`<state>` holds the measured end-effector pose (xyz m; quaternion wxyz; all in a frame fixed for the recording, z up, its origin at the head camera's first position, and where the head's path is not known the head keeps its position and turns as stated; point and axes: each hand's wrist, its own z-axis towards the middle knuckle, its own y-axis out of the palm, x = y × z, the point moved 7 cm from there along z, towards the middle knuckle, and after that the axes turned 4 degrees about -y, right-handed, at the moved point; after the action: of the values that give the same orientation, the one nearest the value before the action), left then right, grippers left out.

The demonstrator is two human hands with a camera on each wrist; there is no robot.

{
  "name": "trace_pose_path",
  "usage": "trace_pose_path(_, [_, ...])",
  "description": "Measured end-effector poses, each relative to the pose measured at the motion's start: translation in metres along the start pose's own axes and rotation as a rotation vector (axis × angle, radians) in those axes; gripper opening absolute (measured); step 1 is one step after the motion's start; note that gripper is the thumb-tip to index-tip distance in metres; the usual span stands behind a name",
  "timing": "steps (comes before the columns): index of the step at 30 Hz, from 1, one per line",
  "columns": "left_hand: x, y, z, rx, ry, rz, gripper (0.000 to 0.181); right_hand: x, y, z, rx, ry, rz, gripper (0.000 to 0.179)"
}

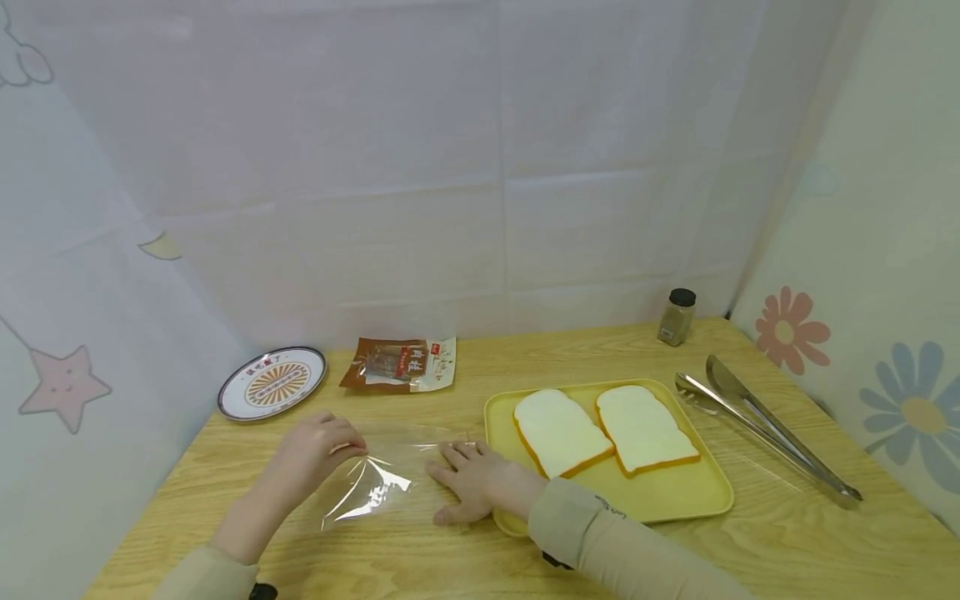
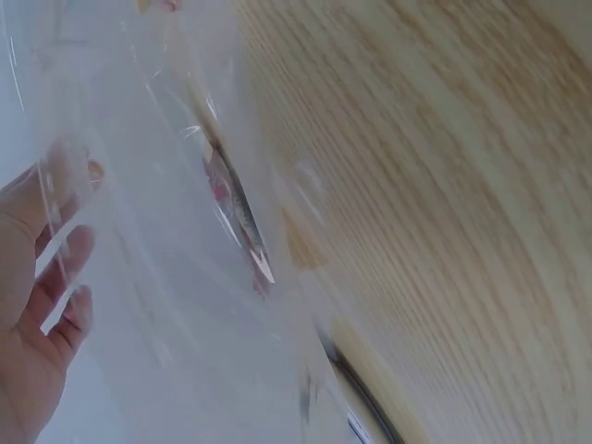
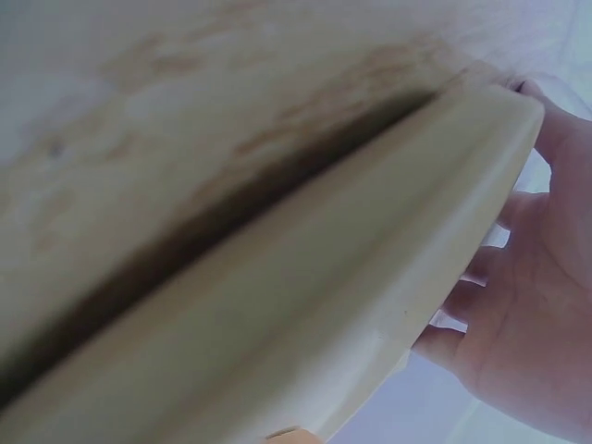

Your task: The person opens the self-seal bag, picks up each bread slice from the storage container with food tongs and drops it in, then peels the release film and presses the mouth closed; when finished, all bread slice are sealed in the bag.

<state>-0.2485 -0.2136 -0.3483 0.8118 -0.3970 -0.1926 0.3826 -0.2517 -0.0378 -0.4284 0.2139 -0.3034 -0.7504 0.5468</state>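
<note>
A sheet of clear plastic film (image 1: 378,492) lies across the wooden table between the two hands, shining where light hits it. The left hand (image 1: 322,446) pinches its left part with thumb and fingers, lifting that side. In the left wrist view, the film stretches up in front of the left hand (image 2: 42,305). Fingers spread, the right hand (image 1: 476,482) presses down on the film's right side, beside the tray's left edge. The yellow tray (image 1: 675,504) holds two white bread slices (image 1: 558,429) with orange-brown crusts. Its rim fills much of the right wrist view, next to the right hand (image 3: 527,277).
A patterned plate (image 1: 232,396) and a brown packet of cinnamon sticks (image 1: 397,364) stand near the back curtain. At the back right is a black-lidded spice jar (image 1: 677,318). Metal tongs (image 1: 780,442) lie right of the tray.
</note>
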Motion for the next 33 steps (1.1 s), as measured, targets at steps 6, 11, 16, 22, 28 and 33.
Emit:
trace_pose_path(6, [-0.001, -0.002, 0.002, 0.007, -0.008, 0.002, 0.015, 0.001, 0.001, 0.0, -0.002, -0.009, 0.051, 0.073])
trace_pose_path(11, [-0.005, -0.003, 0.005, -0.047, -0.064, -0.036, 0.013, 0.002, 0.002, 0.001, -0.02, -0.009, 0.074, 0.073])
trace_pose_path(16, [-0.005, -0.001, 0.007, -0.073, -0.095, -0.071, 0.014, 0.002, 0.002, 0.001, -0.029, -0.005, 0.071, 0.073])
trace_pose_path(22, [-0.002, 0.004, 0.007, -0.066, -0.072, -0.073, 0.018, 0.003, 0.002, 0.002, -0.008, -0.012, 0.057, 0.072])
trace_pose_path(28, [-0.005, 0.012, 0.002, -0.11, -0.108, -0.082, 0.016, 0.008, -0.005, -0.003, 0.048, -0.052, 0.093, 0.073])
trace_pose_path(33, [-0.009, 0.015, -0.002, -0.12, -0.132, -0.067, 0.013, 0.013, -0.017, -0.007, 0.165, -0.121, 0.079, 0.063])
